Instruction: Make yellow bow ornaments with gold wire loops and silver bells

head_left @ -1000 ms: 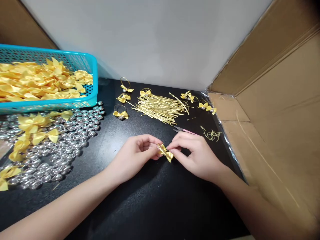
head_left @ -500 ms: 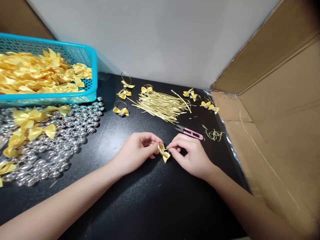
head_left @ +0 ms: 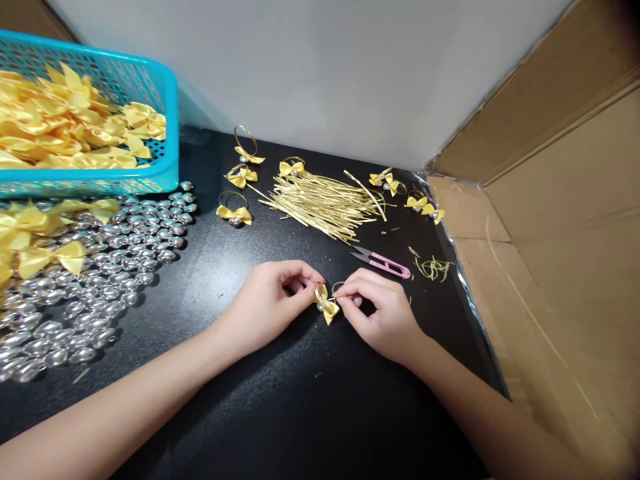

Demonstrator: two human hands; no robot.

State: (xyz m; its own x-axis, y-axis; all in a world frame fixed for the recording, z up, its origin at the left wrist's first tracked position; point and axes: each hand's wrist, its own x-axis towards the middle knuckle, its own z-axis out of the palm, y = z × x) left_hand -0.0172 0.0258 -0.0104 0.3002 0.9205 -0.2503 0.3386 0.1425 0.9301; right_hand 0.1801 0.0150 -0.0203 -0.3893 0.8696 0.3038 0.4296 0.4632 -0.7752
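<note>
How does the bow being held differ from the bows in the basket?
The held bow is pinched between left hand and right hand; the basket bows lie heaped in the blue basket. The held bow has a gold wire loop; the basket bows show none. Both are yellow.

Basket (head_left: 100,180), worktop (head_left: 300,400) far-L corner: cut off by L & top edges. Silver beads (head_left: 100,293): pile runs off L edge. Small bow (head_left: 327,309): ctr hidden by fingers (head_left: 305,293); knot detail too small. Forearms (head_left: 125,413) cut off, btm edge.
</note>
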